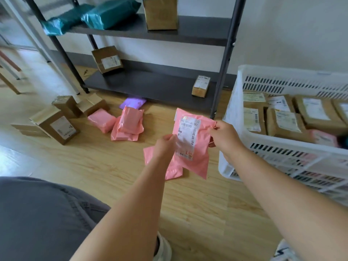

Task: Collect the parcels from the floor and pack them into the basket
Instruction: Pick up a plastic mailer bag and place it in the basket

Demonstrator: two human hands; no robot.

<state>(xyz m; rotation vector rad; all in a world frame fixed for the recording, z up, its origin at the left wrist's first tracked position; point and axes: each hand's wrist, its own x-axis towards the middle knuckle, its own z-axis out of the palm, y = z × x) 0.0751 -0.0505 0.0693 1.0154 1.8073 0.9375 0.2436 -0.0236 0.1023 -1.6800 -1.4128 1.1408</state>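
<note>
A pink mailer bag (197,157) with a white label is held up above the floor by both hands. My right hand (225,137) pinches its right edge near the top corner. My left hand (165,143) grips its left edge. Under it on the floor lies another pink parcel (150,155), partly hidden by my left arm. The white slatted basket (282,147) stands at the right and holds several brown boxes (286,123) and a pink parcel (323,138). Further left on the floor lie more pink parcels (128,123), a purple one (131,102) and brown boxes (56,125).
A dark metal shelf rack (150,85) stands behind, with brown boxes (107,59) on its lower board and teal bags (111,13) above. One rack post (224,63) stands just beside the basket. My knee (37,213) fills the lower left; my shoes show at the bottom.
</note>
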